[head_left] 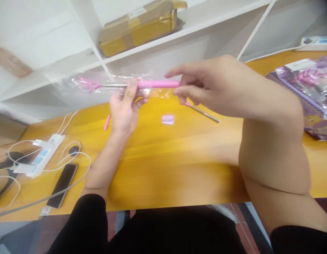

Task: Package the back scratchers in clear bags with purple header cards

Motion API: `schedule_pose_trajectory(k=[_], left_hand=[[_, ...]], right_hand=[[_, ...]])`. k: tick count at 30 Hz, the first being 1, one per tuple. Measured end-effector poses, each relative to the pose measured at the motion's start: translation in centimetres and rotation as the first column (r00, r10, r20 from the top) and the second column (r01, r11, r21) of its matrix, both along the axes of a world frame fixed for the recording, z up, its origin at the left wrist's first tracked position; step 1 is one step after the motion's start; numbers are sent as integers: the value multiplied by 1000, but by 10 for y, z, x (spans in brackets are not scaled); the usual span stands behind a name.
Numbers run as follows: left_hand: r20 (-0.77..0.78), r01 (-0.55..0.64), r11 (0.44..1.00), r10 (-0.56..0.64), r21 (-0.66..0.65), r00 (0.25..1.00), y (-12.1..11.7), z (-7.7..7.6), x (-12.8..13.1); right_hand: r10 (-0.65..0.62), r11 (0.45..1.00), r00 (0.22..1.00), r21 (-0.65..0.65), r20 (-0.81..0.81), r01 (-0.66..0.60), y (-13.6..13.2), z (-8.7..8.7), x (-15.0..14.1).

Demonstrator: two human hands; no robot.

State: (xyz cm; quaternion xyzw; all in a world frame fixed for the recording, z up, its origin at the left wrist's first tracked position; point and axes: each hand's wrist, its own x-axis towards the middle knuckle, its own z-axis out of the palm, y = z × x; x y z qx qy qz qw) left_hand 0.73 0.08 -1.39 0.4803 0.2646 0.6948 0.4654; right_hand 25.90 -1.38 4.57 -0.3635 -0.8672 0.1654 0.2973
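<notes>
My left hand is raised above the yellow table and grips a pink-handled tool inside a clear plastic sleeve. The tool has a thin metal shaft and a pink claw-shaped head pointing left. My right hand comes in from the right, thumb and forefinger pinching the right end of the pink handle. On the table below lie a second metal rod with a pink end, a small pink-and-white packet and a short pink piece.
A white power strip with white cables and a dark phone lie at the left. Purple packaged goods are stacked at the right. White shelves behind hold a taped brown parcel. Another power strip sits far right.
</notes>
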Motion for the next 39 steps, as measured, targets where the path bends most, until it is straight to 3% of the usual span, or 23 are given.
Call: schedule_pose_trajectory(k=[5, 14, 24, 28, 32, 39], left_hand=[[0, 29, 1000, -29, 12, 1000, 4, 2, -6], [-44, 133, 988, -137, -77, 990, -7, -2, 7], [-68, 90, 993, -95, -82, 993, -5, 0, 4], [-90, 9, 999, -12, -37, 996, -4, 4, -3], [-94, -6, 998, -1, -65, 996, 0, 4, -8], [-100, 142, 978, -158, -153, 982, 0, 3, -7]], right_hand=[[-8, 1000, 999, -11, -49, 8, 1, 6, 8], [-8, 1000, 996, -30, -84, 5, 6, 0, 3], [-9, 999, 1000, 44, -14, 10, 7, -11, -11], [52, 999, 987, -7, -154, -54, 1, -7, -10], [176, 976, 942, -71, -288, -204, -5, -2, -3], [305, 946, 944, 155, -127, -285, 1, -1, -2]])
